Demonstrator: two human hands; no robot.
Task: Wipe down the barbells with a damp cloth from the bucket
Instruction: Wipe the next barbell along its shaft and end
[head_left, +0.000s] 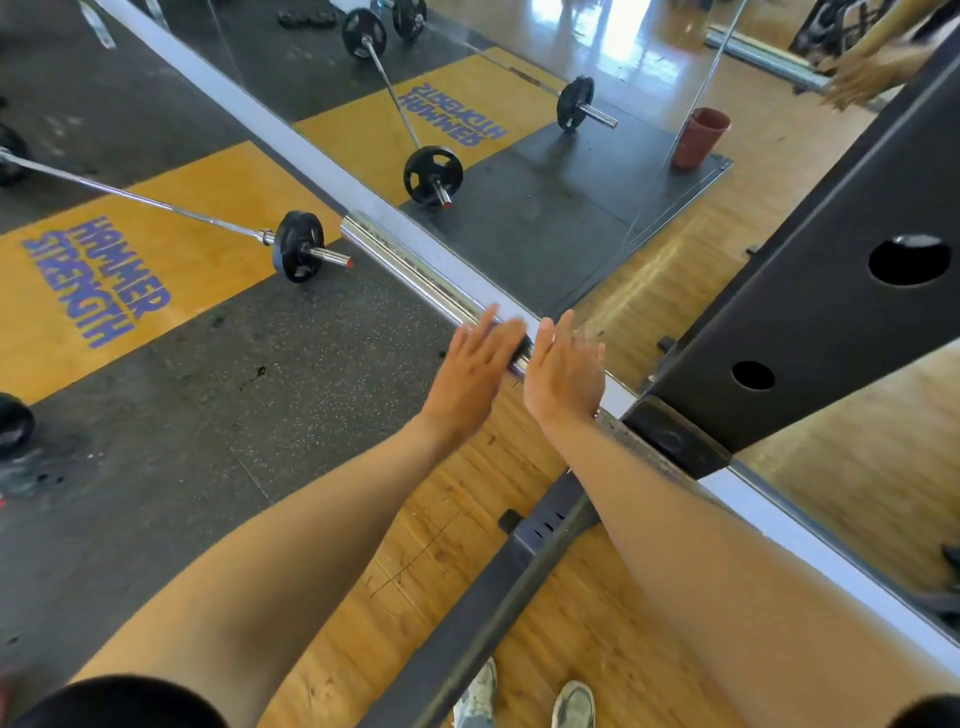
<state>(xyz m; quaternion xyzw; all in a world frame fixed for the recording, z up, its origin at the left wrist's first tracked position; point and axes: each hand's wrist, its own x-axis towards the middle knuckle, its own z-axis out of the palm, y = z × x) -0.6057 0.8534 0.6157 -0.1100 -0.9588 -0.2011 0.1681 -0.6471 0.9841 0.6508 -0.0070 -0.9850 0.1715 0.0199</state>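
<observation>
A chrome barbell sleeve (410, 260) lies along the foot of a wall mirror. My left hand (475, 371) and my right hand (563, 369) hover over its near end, palms facing each other and fingers straight, with the bar showing in the gap between them. Neither hand holds anything and no cloth is in sight. A second barbell (171, 207) with a black plate (298, 245) rests on the yellow and black mat to the left. A red bucket (698, 136) appears only as a reflection in the mirror.
A black rack upright (831, 291) with round holes leans across the right side, and its base beam (519, 582) runs over the wooden floor between my arms. The mirror frame (291, 140) crosses diagonally. Another black plate (13, 423) sits at the left edge. My shoes show at the bottom.
</observation>
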